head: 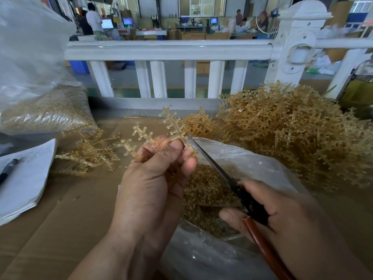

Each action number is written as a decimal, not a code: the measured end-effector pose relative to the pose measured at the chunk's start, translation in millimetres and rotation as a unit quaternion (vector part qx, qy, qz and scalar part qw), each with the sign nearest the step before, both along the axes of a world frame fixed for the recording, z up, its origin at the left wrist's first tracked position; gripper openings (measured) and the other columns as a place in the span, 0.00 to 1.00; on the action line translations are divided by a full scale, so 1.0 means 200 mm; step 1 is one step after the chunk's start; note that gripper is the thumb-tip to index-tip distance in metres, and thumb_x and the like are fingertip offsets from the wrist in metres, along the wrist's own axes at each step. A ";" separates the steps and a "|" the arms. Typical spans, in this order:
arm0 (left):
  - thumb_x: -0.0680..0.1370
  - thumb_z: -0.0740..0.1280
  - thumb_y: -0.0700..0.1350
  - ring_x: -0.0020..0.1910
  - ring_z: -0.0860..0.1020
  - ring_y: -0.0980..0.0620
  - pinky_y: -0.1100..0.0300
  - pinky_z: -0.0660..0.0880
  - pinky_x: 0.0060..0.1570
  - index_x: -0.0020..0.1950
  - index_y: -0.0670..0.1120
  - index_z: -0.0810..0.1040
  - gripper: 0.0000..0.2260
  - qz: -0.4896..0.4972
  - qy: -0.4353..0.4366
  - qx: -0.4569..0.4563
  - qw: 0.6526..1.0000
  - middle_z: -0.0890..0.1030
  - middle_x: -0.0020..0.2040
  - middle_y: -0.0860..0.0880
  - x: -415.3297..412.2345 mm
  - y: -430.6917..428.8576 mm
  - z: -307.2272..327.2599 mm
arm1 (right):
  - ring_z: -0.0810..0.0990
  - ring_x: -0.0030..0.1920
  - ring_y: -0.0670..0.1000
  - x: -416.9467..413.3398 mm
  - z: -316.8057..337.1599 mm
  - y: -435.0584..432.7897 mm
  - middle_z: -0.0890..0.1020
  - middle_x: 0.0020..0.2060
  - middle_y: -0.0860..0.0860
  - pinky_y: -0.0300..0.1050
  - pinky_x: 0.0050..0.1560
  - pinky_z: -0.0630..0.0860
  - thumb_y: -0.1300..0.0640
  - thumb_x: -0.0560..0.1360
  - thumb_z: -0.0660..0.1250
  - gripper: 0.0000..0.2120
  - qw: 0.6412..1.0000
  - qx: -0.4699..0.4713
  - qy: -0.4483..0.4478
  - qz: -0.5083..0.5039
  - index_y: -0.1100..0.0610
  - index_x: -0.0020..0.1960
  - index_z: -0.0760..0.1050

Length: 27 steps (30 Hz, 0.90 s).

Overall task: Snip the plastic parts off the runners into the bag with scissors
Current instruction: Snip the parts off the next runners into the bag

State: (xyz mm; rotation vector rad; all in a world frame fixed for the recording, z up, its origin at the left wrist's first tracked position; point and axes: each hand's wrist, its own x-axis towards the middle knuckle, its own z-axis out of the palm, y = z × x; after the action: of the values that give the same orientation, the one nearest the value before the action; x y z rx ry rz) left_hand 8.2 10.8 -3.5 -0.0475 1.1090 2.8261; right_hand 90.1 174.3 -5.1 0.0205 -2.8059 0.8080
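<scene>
Head: left fingers tight around runner

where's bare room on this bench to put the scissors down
Bare cardboard lies between the paper stack and the left hand. Crowded: the runner pile at right, the open bag under the scissors.

I find no legible text. Paper sheets on the left of the tabletop carry faint handwritten lines, too blurred for me to read. Lit monitors in the far hall: content too small to make out. Yellow label on a distant machine: unreadable
</scene>
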 end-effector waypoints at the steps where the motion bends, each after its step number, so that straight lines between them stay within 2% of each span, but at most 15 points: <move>1: 0.68 0.74 0.37 0.35 0.83 0.54 0.62 0.80 0.35 0.40 0.46 0.82 0.06 -0.001 -0.001 0.001 1.000 0.82 0.38 0.48 0.00 0.00 0.00 | 0.76 0.41 0.33 0.00 0.00 0.00 0.76 0.45 0.30 0.28 0.46 0.70 0.25 0.64 0.59 0.24 1.000 -0.001 0.004 -0.001 0.41 0.48 0.77; 5: 0.69 0.73 0.36 0.35 0.82 0.54 0.63 0.80 0.35 0.40 0.45 0.81 0.05 -0.012 0.015 0.005 1.000 0.82 0.37 0.48 0.00 0.00 0.00 | 0.77 0.44 0.32 0.00 -0.02 0.01 0.76 0.47 0.28 0.29 0.51 0.70 0.23 0.64 0.58 0.25 1.000 -0.029 0.000 0.007 0.35 0.54 0.72; 8: 0.71 0.73 0.36 0.35 0.81 0.54 0.63 0.80 0.36 0.43 0.45 0.79 0.06 -0.016 0.032 -0.005 0.999 0.81 0.37 0.48 -0.01 0.00 -0.01 | 0.78 0.41 0.31 -0.01 -0.02 0.02 0.79 0.44 0.31 0.28 0.48 0.72 0.20 0.64 0.55 0.25 0.999 -0.038 0.004 0.010 0.32 0.54 0.70; 11: 0.70 0.73 0.37 0.34 0.81 0.54 0.62 0.80 0.36 0.41 0.46 0.79 0.06 -0.018 0.057 -0.025 0.998 0.80 0.36 0.48 0.00 0.01 -0.02 | 0.77 0.40 0.29 -0.01 -0.02 0.02 0.78 0.42 0.28 0.22 0.46 0.69 0.21 0.65 0.56 0.24 0.999 -0.045 0.006 0.014 0.32 0.53 0.72; 16: 0.69 0.73 0.38 0.34 0.80 0.54 0.62 0.79 0.36 0.46 0.46 0.78 0.09 -0.032 0.088 -0.038 0.995 0.79 0.36 0.49 0.01 0.02 -0.01 | 0.77 0.39 0.28 0.00 -0.02 0.02 0.78 0.42 0.27 0.21 0.45 0.69 0.21 0.66 0.57 0.25 0.998 -0.056 0.008 0.027 0.33 0.54 0.73; 21: 0.70 0.73 0.38 0.35 0.79 0.54 0.62 0.79 0.35 0.44 0.47 0.79 0.07 -0.041 0.110 -0.052 0.992 0.79 0.36 0.49 0.02 0.01 -0.02 | 0.76 0.40 0.26 0.01 0.00 0.01 0.77 0.43 0.25 0.17 0.42 0.66 0.25 0.66 0.60 0.22 0.998 -0.061 0.018 0.029 0.35 0.53 0.75; 27: 0.70 0.73 0.38 0.35 0.79 0.54 0.62 0.79 0.35 0.44 0.47 0.79 0.07 -0.043 0.113 -0.047 0.992 0.79 0.36 0.48 0.02 0.01 -0.02 | 0.76 0.40 0.28 0.01 -0.01 0.02 0.79 0.43 0.28 0.21 0.42 0.69 0.23 0.65 0.58 0.24 0.997 -0.064 0.021 0.024 0.34 0.54 0.74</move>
State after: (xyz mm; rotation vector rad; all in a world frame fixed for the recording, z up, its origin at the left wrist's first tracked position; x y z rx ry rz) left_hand 11.4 12.8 -7.4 0.3135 1.2555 2.7518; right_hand 91.3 177.9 -7.5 0.0847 -2.7176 0.9852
